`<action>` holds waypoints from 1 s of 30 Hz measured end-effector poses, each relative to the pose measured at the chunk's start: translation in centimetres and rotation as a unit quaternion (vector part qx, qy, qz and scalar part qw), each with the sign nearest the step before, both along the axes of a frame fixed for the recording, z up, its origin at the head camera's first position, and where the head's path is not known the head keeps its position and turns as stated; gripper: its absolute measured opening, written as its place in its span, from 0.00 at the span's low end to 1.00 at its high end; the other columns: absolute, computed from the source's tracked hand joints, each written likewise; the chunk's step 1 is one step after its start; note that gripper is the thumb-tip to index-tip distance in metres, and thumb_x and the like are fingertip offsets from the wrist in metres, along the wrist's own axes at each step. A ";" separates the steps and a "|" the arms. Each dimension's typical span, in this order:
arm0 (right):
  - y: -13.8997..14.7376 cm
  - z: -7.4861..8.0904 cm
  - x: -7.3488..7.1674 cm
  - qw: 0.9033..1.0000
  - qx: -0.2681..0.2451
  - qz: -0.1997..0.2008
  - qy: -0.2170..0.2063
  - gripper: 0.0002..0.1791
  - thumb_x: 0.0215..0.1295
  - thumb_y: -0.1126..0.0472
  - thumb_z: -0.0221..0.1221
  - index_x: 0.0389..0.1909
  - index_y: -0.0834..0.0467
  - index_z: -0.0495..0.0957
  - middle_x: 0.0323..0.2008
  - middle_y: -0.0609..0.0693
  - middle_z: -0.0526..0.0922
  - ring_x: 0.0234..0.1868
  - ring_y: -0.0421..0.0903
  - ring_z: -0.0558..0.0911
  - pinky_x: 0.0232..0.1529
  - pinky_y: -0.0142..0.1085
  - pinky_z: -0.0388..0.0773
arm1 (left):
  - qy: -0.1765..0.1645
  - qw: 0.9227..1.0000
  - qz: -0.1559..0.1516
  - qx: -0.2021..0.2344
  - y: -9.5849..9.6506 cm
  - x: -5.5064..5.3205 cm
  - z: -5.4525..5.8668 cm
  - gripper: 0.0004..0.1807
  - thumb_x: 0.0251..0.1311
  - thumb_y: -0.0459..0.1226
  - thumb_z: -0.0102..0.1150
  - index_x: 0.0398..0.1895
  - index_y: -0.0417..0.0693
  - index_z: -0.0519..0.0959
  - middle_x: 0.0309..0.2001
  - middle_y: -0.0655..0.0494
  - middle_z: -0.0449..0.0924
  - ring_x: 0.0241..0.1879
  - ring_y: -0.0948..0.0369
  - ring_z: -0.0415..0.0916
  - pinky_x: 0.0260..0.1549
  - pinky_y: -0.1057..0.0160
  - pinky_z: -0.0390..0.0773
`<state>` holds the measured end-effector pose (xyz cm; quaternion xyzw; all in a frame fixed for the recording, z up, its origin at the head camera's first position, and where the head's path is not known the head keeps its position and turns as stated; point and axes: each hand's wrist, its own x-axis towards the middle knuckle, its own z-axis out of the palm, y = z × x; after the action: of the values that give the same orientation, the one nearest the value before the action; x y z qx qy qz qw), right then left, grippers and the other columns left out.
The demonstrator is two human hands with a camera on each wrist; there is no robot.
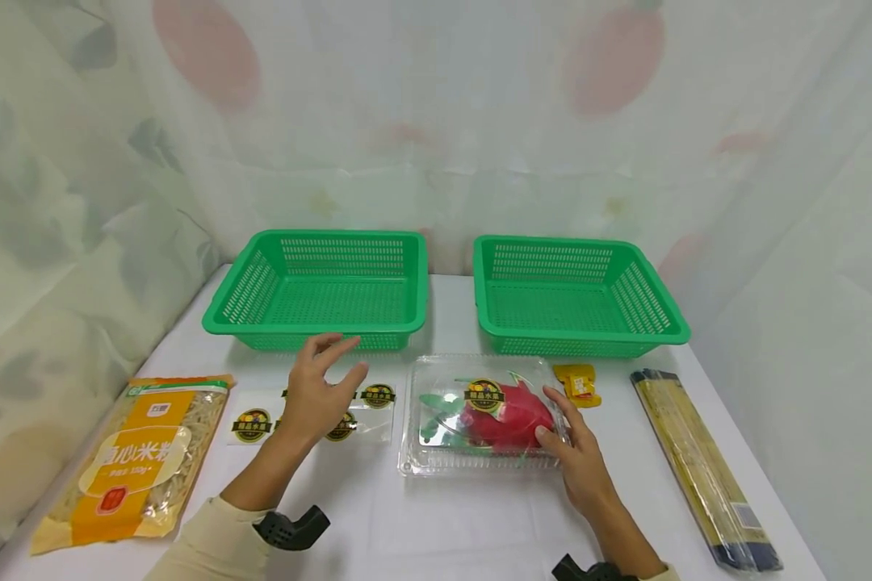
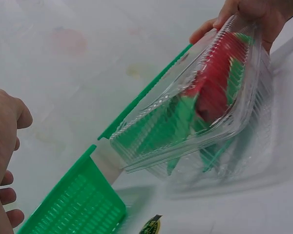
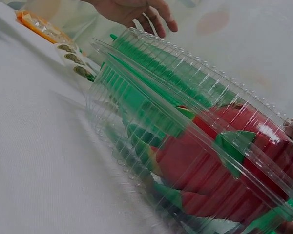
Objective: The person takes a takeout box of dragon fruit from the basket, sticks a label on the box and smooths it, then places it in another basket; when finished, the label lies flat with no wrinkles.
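Note:
A clear plastic clamshell box (image 1: 425,464) lies at the middle of the table with its lid down, and a red dragon fruit (image 1: 516,413) with green tips shows inside. On its lid is a round black-and-gold sticker (image 1: 484,395). My right hand (image 1: 577,456) grips the box's right side, thumb on top. To the left, my left hand (image 1: 323,395) hovers with fingers spread and nothing in them. Below it lies a sheet of the same stickers (image 1: 252,425), partly hidden by the hand. In the left wrist view the box (image 2: 195,126) appears tilted, held at its far end.
Two green baskets (image 1: 314,329) (image 1: 581,332) stand side by side at the back. A bag of rice noodles (image 1: 134,460) lies on the left. A small yellow packet (image 1: 577,385) sits right of the box, and a long packet of dried noodles (image 1: 705,468) lies along the right edge.

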<state>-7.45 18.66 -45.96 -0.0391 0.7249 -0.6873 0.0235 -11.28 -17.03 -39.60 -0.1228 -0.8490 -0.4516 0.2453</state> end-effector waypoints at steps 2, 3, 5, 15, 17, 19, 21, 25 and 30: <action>0.0 0.0 0.0 1.000 -0.006 -0.001 -0.001 0.34 0.68 0.63 0.57 0.73 0.52 0.57 0.72 0.55 0.50 0.67 0.59 0.53 0.50 0.29 0.72 | 0.001 1.000 0.003 -0.001 -0.3 -0.1 0.3 0.20 0.57 0.31 0.65 0.54 0.36 0.79 0.56 0.36 0.67 0.56 0.45 0.66 0.40 0.44 0.72; 0.0 0.0 0.0 1.000 -0.008 0.000 -0.001 0.34 0.68 0.63 0.57 0.73 0.52 0.57 0.72 0.55 0.49 0.67 0.58 0.53 0.50 0.30 0.72 | 0.003 1.000 0.005 -0.003 -0.4 -0.1 0.4 0.21 0.57 0.31 0.65 0.54 0.36 0.79 0.56 0.36 0.67 0.56 0.45 0.66 0.40 0.44 0.71; 0.0 0.0 0.0 1.000 -0.012 0.000 -0.002 0.34 0.68 0.63 0.56 0.73 0.53 0.56 0.72 0.56 0.49 0.66 0.59 0.54 0.50 0.30 0.73 | 0.005 1.000 0.010 -0.005 -0.7 -0.2 0.6 0.21 0.56 0.32 0.66 0.55 0.36 0.79 0.56 0.36 0.67 0.55 0.45 0.66 0.36 0.46 0.72; -0.1 0.2 0.2 1.000 -0.012 -0.002 -0.004 0.35 0.67 0.63 0.57 0.73 0.53 0.56 0.72 0.57 0.48 0.68 0.60 0.52 0.49 0.31 0.74 | 0.016 0.999 0.025 -0.013 -2.3 -0.4 1.3 0.24 0.57 0.33 0.66 0.58 0.37 0.77 0.58 0.36 0.64 0.57 0.42 0.63 0.46 0.40 0.67; -0.1 0.2 0.3 1.000 -0.011 -0.004 -0.006 0.35 0.67 0.63 0.58 0.73 0.52 0.57 0.72 0.57 0.48 0.68 0.60 0.51 0.48 0.31 0.74 | 0.018 0.999 0.028 -0.014 -2.7 -0.5 1.4 0.24 0.57 0.33 0.66 0.58 0.37 0.77 0.58 0.36 0.64 0.57 0.42 0.63 0.47 0.39 0.66; -0.2 0.2 0.3 1.000 -0.012 -0.005 -0.007 0.35 0.67 0.63 0.58 0.73 0.51 0.57 0.72 0.57 0.48 0.69 0.60 0.50 0.48 0.31 0.74 | 0.019 0.999 0.034 -0.017 -3.0 -0.7 1.5 0.24 0.57 0.33 0.66 0.58 0.37 0.77 0.58 0.36 0.64 0.57 0.42 0.63 0.48 0.39 0.65; -0.2 0.3 0.4 1.000 -0.011 -0.005 -0.008 0.35 0.67 0.63 0.58 0.73 0.51 0.57 0.72 0.57 0.47 0.69 0.60 0.49 0.48 0.31 0.74 | 0.020 0.999 0.040 -0.021 -3.4 -0.8 1.6 0.25 0.57 0.33 0.66 0.59 0.37 0.76 0.58 0.36 0.64 0.57 0.41 0.63 0.48 0.39 0.65; -0.3 0.3 0.4 1.000 -0.011 -0.004 -0.010 0.37 0.66 0.62 0.59 0.73 0.52 0.56 0.73 0.57 0.47 0.70 0.60 0.48 0.48 0.31 0.74 | 0.021 0.998 0.055 -0.029 -4.3 -1.1 2.0 0.25 0.57 0.33 0.65 0.59 0.36 0.75 0.58 0.35 0.63 0.58 0.41 0.62 0.49 0.38 0.64; -0.3 0.4 0.4 1.000 -0.010 -0.004 -0.011 0.37 0.66 0.62 0.59 0.73 0.52 0.56 0.72 0.57 0.48 0.69 0.60 0.49 0.48 0.32 0.75 | 0.023 0.997 0.070 -0.034 -5.5 -1.3 2.7 0.26 0.57 0.33 0.66 0.60 0.36 0.75 0.59 0.35 0.63 0.60 0.39 0.59 0.50 0.36 0.63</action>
<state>-7.07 18.39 -45.60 -0.0288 0.7178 -0.6950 0.0283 -12.59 -22.53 -36.90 -0.0821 -0.8644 -0.4014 0.2915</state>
